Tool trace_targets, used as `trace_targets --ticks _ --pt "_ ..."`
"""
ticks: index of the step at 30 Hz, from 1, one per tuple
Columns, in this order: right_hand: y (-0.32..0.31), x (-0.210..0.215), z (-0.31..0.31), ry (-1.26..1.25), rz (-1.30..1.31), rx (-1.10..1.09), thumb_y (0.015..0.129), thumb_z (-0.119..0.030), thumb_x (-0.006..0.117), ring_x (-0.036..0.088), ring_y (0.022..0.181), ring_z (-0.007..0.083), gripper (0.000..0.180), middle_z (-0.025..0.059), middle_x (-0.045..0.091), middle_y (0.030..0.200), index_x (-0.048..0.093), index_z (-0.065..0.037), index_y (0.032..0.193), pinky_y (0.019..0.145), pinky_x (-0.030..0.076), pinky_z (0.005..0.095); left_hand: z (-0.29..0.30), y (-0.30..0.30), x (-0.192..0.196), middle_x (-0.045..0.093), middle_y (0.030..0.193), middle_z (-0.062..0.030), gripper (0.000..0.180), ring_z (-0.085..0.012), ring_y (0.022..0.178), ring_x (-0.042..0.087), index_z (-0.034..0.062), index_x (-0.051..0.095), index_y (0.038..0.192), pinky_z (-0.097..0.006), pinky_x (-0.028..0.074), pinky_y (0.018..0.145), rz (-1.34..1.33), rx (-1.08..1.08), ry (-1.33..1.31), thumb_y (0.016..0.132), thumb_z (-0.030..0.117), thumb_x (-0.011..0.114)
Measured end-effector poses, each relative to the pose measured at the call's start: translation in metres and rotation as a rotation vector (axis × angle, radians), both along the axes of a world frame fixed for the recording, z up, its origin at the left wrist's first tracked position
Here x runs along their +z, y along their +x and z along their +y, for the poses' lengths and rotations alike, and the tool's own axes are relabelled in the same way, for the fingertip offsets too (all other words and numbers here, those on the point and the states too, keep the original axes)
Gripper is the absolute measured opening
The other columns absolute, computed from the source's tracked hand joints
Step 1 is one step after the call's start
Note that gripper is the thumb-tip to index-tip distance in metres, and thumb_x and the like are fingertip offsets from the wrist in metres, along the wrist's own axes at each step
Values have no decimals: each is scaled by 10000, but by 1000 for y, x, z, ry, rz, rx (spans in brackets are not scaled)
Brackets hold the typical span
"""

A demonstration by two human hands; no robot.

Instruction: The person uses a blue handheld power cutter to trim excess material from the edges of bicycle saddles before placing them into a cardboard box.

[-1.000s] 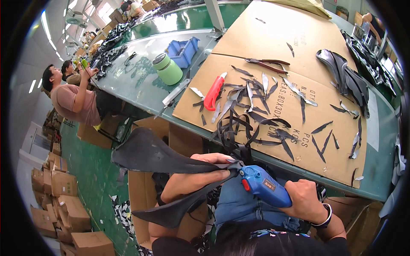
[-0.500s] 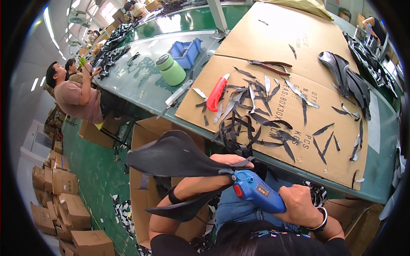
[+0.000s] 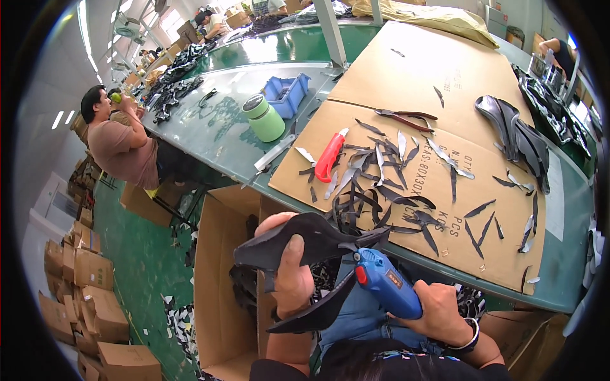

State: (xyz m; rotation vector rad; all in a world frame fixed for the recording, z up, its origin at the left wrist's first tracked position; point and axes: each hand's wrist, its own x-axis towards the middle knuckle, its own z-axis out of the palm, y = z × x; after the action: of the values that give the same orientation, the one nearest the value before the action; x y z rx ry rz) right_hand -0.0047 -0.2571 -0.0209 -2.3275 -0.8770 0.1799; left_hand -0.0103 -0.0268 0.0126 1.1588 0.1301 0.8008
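So the person has a floppy black rubbery-looking piece with two wide flaps (image 3: 311, 235) in the left hand (image 3: 293, 279). Thumb's pressed flat on the near face of the upper flap and the fingers are hooked around behind it, so it's properly gripped, though most of those fingertips are hidden. The lower flap hangs down toward the lap, and the narrow end points at the table edge.

Right hand (image 3: 438, 311) has its fingers curled tight around the back of a chunky blue handheld power tool with a red button (image 3: 393, 286). The tool's nose sits right by the piece's narrow end; can't tell if it's actually touching.

All of this is just off the near edge of a grey-green worktable (image 3: 219, 136), over the person's blue jeans (image 3: 356, 317). On the table there's a big flat brown cardboard sheet (image 3: 406, 82) covered in thin black and grey offcut strips (image 3: 362, 204), plus a red-handled cutter (image 3: 329, 159) and dark-red-handled pliers (image 3: 406, 119). An open brown cardboard box (image 3: 225, 273) stands left of the lap.
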Motion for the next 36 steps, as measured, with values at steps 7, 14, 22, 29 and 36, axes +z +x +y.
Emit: trace_targets --ticks 7,14,22,29,36 --pt "-1 3 2 39 -1 43 632 -423 799 558 478 281 505 120 529 559 493 -30 713 487 443 350 -17 -2 -13 552 1013 -99 372 -197 914 552 29 475 1123 -324 439 850 -12 125 37 782 144 567" --pt "-5 13 7 97 95 48 624 -438 811 567 484 275 532 120 532 579 489 -23 708 500 461 331 -33 -5 -17 520 1059 -142 340 -206 963 516 -1 455 1098 -330 401 900 -36 221 28 786 100 543" --pt "-9 19 13 159 100 33 618 -420 823 561 483 279 526 119 521 578 477 -29 683 486 454 334 -40 -9 -18 524 1082 -169 334 -226 971 528 -7 447 1091 -348 404 915 -69 198 38 775 60 531" --pt "-11 12 17 153 -211 -42 558 -255 818 515 495 296 413 106 492 568 483 -45 678 493 397 368 -39 -13 -2 538 1109 -169 306 -211 989 539 -11 446 1096 -328 405 920 -5 56 3 802 25 524" --pt "-6 5 7 113 -285 -19 541 -170 772 493 480 291 336 99 491 573 496 -45 686 496 375 368 -21 -20 7 552 1108 -139 305 -169 990 539 -19 438 1129 -282 419 899 204 -172 164 841 -32 536"
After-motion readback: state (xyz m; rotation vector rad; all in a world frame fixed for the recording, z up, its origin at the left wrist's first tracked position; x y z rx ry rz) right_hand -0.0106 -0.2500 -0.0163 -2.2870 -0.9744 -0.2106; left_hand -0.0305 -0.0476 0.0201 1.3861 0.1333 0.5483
